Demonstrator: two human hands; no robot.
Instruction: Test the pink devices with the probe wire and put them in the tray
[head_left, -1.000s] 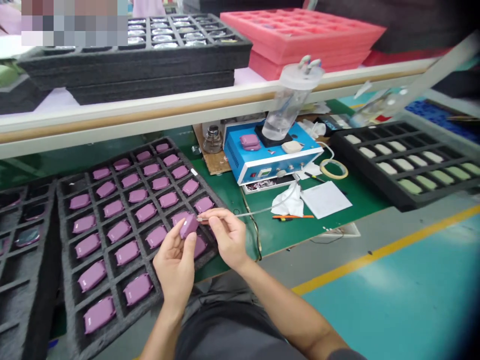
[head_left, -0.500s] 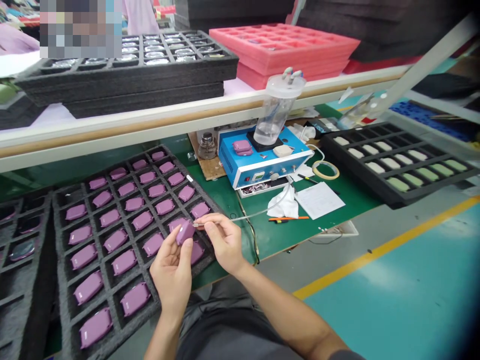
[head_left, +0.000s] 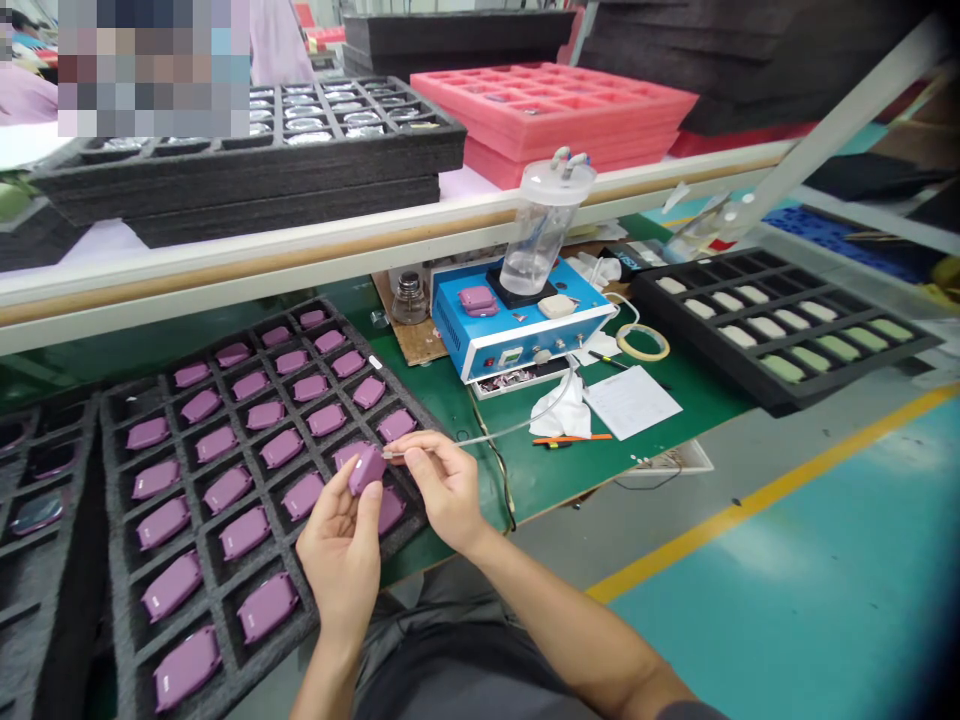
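so the purple case [head_left: 367,468] is smooth with blunt corners and has a small pale mark on its face. it's up in the air over the near right part of the dark foam tray [head_left: 124,620], held between the thumb and fingers of the left hand [head_left: 341,550]. that tray has rows of similar purple pieces, mostly one per compartment. the black tray [head_left: 769,390] over on the right has whitish and green pieces in it, and the clear cylinder [head_left: 536,245] on the blue box [head_left: 450,318] has clear liquid in the bottom. the case sits tilted, long axis looks like lower left to upper right, upper end toward the right hand [head_left: 450,490]. that hand's in a narrow pinch on the tip end of a thin tube [head_left: 499,435], right at the case's edge. can't tell if they touch.
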